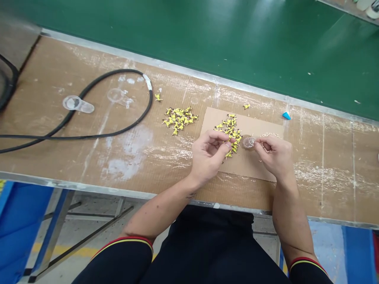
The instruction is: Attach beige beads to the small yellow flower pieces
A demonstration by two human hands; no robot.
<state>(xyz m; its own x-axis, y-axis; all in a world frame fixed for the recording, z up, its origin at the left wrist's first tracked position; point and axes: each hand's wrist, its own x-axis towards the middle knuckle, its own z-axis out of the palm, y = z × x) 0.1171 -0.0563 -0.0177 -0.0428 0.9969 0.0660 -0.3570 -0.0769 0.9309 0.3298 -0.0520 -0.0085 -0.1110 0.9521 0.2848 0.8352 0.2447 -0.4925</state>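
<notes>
My left hand point(209, 156) sits over a heap of small yellow parts point(229, 132) on a cardboard sheet point(245, 167), its thumb and forefinger pinched together at the heap's edge. Anything between those fingertips is too small to make out. My right hand point(275, 156) is at the other side, with its fingertips by a small round clear piece point(248, 142). Just beyond those fingers lies a patch of tiny pale gold bits point(271, 136). Another loose heap of yellow parts point(179, 120) rests on the bare wooden workbench point(124, 154), left of the cardboard.
A black cable point(109, 71) loops across the bench's left side, around two clear plastic scoops point(77, 104) point(118, 96). A small blue wedge point(286, 115) lies to the right. A green conveyor belt point(189, 43) runs along the bench's far metal edge.
</notes>
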